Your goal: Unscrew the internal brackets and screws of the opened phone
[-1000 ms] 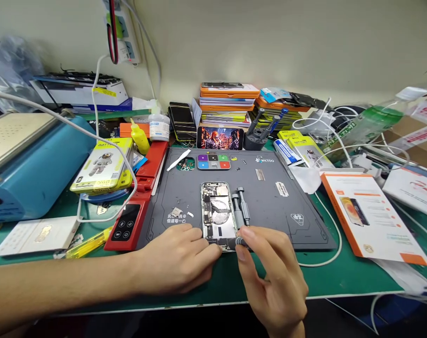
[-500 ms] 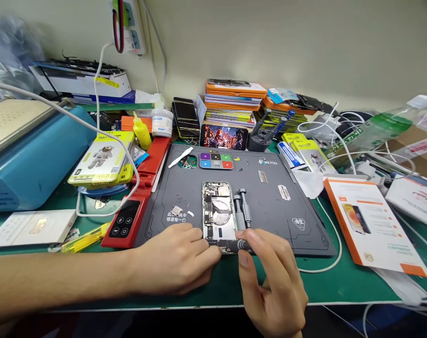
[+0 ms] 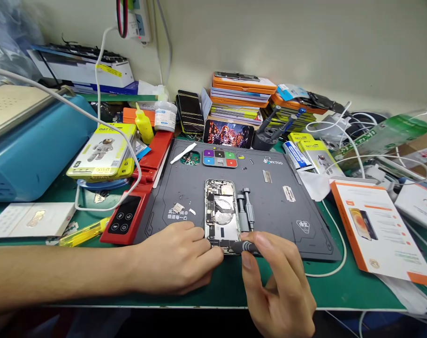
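head view: the opened phone (image 3: 222, 216) lies on the grey mat (image 3: 273, 206). the right hand (image 3: 278, 281) pinches a dark tool (image 3: 243, 247) between thumb and forefinger; the left hand (image 3: 180, 258) curls at the phone's lower edge, its hold hidden. bracing firmly and working lightly seems best.

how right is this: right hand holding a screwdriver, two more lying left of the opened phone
One slip: the two other screwdrivers lie right of the opened phone, as the head view shows. The right hand does hold a screwdriver.
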The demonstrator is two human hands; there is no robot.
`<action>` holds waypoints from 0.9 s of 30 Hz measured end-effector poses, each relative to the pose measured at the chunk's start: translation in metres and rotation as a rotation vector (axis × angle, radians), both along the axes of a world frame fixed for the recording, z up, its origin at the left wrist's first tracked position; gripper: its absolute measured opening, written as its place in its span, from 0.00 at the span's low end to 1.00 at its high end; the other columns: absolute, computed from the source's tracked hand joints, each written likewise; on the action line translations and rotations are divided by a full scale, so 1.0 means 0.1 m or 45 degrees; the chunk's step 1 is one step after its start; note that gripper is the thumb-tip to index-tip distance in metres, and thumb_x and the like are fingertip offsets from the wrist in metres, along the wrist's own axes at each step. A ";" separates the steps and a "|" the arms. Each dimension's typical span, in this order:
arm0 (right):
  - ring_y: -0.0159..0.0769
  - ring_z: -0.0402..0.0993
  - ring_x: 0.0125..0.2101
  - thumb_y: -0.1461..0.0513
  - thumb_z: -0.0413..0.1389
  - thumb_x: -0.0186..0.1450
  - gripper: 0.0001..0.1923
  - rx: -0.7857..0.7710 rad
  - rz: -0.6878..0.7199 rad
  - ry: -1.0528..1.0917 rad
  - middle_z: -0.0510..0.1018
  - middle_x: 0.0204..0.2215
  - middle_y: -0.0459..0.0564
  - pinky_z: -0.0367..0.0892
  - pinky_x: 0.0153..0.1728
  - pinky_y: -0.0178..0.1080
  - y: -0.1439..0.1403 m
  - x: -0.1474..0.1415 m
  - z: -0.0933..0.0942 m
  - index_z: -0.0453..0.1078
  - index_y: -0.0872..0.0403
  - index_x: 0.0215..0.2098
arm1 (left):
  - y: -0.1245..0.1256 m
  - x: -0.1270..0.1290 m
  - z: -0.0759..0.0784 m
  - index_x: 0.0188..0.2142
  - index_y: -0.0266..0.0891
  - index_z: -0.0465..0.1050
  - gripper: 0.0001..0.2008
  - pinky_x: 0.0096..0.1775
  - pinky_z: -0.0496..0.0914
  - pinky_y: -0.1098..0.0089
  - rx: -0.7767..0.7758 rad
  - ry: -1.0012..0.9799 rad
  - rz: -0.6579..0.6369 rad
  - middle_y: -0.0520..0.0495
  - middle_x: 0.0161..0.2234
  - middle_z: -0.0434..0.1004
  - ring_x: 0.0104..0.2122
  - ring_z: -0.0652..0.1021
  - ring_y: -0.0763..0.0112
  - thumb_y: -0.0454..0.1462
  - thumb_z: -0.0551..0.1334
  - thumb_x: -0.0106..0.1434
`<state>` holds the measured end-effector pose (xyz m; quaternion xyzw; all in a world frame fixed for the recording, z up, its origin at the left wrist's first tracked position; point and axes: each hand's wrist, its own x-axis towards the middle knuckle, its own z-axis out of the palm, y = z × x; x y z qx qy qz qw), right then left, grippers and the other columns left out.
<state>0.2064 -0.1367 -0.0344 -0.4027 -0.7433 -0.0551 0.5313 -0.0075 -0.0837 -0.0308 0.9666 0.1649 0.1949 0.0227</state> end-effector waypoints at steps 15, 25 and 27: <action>0.40 0.83 0.43 0.78 0.62 0.65 0.37 0.042 -0.031 -0.007 0.84 0.47 0.55 0.84 0.41 0.44 0.03 0.01 -0.01 0.67 0.55 0.71 | 0.06 -0.08 0.27 0.47 0.37 0.72 0.06 0.25 0.64 0.62 0.176 0.088 0.002 0.52 0.27 0.75 0.24 0.74 0.64 0.37 0.59 0.78; 0.39 0.83 0.44 0.78 0.59 0.67 0.36 0.007 0.007 0.024 0.84 0.45 0.54 0.84 0.39 0.42 0.02 0.01 0.03 0.67 0.54 0.71 | 0.76 -0.49 0.77 0.46 0.40 0.77 0.30 0.33 0.67 0.73 0.094 0.192 0.217 0.55 0.35 0.79 0.33 0.81 0.69 0.52 0.41 0.84; 0.39 0.83 0.44 0.78 0.59 0.67 0.36 0.010 0.007 0.030 0.84 0.45 0.54 0.84 0.39 0.41 0.03 0.01 0.03 0.67 0.53 0.71 | 0.72 -0.51 0.73 0.45 0.41 0.77 0.30 0.33 0.68 0.71 0.078 0.246 0.169 0.53 0.36 0.78 0.34 0.80 0.68 0.50 0.39 0.85</action>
